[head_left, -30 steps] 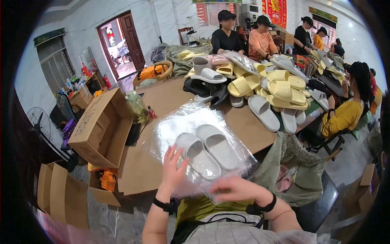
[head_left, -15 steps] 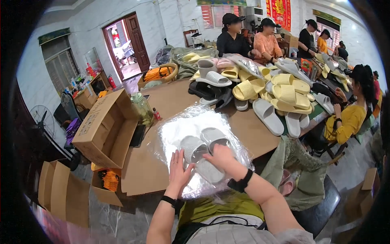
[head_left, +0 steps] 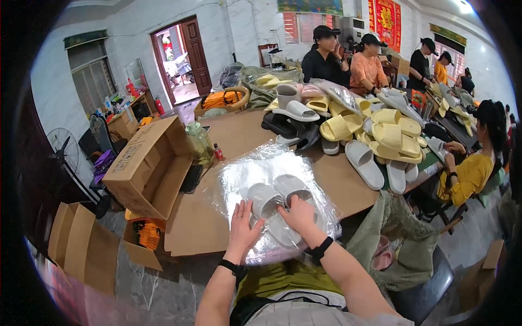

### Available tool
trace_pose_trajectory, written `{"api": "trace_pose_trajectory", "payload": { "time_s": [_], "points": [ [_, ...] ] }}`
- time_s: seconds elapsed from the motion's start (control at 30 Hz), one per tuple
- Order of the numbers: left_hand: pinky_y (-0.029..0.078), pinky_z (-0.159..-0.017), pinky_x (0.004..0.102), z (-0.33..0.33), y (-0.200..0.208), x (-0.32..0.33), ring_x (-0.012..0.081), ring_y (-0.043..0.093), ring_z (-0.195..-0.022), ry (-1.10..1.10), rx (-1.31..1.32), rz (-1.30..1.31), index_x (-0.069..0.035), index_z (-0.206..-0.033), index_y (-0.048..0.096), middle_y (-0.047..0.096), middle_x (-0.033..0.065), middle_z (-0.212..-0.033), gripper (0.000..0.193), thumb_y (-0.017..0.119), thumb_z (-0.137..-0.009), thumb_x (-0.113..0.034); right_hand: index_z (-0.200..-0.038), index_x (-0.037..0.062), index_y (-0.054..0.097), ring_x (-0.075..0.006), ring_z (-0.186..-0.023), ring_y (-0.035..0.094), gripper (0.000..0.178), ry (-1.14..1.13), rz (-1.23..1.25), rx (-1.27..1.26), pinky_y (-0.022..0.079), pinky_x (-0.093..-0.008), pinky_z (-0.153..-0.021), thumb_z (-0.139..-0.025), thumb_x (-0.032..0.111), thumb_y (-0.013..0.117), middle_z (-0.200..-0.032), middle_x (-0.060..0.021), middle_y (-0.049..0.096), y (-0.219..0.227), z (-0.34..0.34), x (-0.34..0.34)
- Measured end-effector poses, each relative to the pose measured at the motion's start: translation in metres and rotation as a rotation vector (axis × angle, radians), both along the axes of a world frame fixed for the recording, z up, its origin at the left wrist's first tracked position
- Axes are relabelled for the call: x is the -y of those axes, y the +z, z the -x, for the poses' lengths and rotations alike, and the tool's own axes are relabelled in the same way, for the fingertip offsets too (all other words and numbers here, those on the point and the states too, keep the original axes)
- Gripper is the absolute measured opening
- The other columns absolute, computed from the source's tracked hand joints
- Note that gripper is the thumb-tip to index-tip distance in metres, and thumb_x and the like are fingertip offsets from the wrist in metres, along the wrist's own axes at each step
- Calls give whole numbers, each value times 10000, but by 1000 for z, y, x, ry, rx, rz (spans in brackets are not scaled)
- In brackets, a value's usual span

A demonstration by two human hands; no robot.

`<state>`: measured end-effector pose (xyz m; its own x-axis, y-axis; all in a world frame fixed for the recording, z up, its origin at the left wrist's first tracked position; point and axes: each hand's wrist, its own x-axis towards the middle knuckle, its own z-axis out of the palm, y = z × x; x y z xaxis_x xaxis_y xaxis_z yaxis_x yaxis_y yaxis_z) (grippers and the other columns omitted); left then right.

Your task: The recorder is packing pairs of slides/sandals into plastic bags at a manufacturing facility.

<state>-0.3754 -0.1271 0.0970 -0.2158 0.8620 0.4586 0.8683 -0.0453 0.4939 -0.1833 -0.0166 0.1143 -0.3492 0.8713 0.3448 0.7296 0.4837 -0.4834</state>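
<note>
A pair of grey slippers (head_left: 263,194) lies under clear film on a stack of shiny clear plastic bags (head_left: 235,176) in front of me. My left hand (head_left: 243,231) rests flat beside the left slipper, its fingers stretched and slightly apart. Over the middle of the pair, my right hand (head_left: 300,218) has its thumb and fingers curled on the clear film, seemingly pinching it. The exact grip is partly hidden by the hand. Toe straps point away from me, and the soles reach back under my right hand.
A heap of yellow slippers (head_left: 387,138), with grey and black ones, covers the table's far right. At left stand an open cardboard box (head_left: 149,171), a greenish jar (head_left: 200,144) and a small red bottle (head_left: 218,152). A green sack (head_left: 394,239) hangs at right; co-workers sit beyond.
My right hand has shifted slightly down and nearer my left, still over the slippers. My left hand stays by the left slipper. The whole view has shifted a little.
</note>
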Motion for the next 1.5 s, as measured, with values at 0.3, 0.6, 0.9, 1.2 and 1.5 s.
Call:
{"api": "trace_pose_trajectory", "payload": {
  "time_s": [0.3,0.6,0.9,1.2,1.5],
  "points": [
    [267,-1172,487,0,5,5,439,276,-1455,18,32,28,-113,-1511,393,364,264,-1538,754,679,-887,-424,-941,35,574,-342,-803,679,460,-2,-36,-77,520,-448,-679,-852,473,685,-852,-152,687,0,2,5],
    [288,-1158,507,-6,9,2,483,314,-1415,0,44,10,-67,-1471,428,409,305,-1487,762,719,-844,-386,-970,35,566,-366,-804,670,468,-50,52,-78,520,-477,-698,-859,476,676,-869,-178,678,8,-5,7],
    [278,-1173,479,-4,4,5,422,303,-1445,27,17,51,-72,-1483,416,401,243,-1522,735,704,-871,-358,-972,44,563,-378,-781,681,512,-12,44,-51,528,-487,-670,-876,542,631,-842,-176,684,0,-5,5],
    [279,-1167,508,-5,6,5,452,334,-1410,-24,69,22,-38,-1463,435,437,287,-1471,775,738,-810,-326,-968,50,584,-335,-844,686,481,-18,67,-60,526,-460,-706,-867,515,653,-907,-131,698,1,-3,7],
    [287,-1160,501,-1,-2,-1,460,323,-1414,-12,23,21,-48,-1483,407,437,238,-1491,775,704,-833,-347,-1026,26,580,-348,-832,698,540,6,80,-69,542,-466,-717,-873,541,639,-870,-167,702,7,-10,6]
  ]
}}
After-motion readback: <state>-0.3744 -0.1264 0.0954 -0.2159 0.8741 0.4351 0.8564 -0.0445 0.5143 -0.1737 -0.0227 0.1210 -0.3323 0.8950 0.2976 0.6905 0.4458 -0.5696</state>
